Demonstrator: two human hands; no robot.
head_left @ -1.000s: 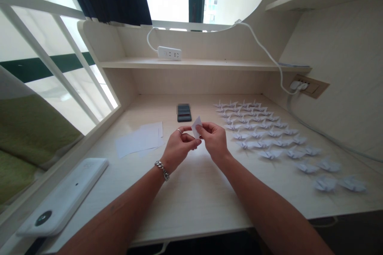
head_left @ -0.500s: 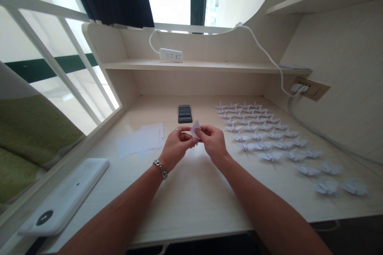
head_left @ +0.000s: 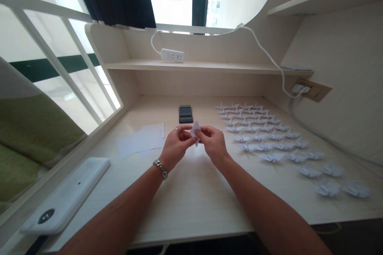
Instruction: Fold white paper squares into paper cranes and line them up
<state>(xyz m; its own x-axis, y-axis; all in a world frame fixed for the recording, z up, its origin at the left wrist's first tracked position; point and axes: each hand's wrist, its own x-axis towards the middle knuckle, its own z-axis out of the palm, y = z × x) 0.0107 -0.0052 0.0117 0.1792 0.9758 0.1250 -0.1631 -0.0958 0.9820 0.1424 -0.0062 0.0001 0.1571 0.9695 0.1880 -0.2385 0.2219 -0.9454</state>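
A small folded piece of white paper (head_left: 195,129) is held above the middle of the desk (head_left: 191,195), pinched from both sides. My left hand (head_left: 176,146), with a ring and a metal bracelet, grips its left edge with closed fingers. My right hand (head_left: 213,142) pinches its right edge. A loose stack of white paper sheets (head_left: 140,140) lies on the desk to the left of my hands. Rows of several white folded paper cranes (head_left: 263,135) cover the desk to the right.
A dark phone (head_left: 185,114) lies behind my hands. A white flat device (head_left: 67,195) sits at the near left edge. On the shelf rests a power strip (head_left: 172,55); its cable (head_left: 269,57) runs to a wall socket (head_left: 308,88) at right. A white railing (head_left: 54,59) stands at left.
My hands keep working the folded paper in place; its tip has dropped a little lower between the fingers. The view has shifted slightly.
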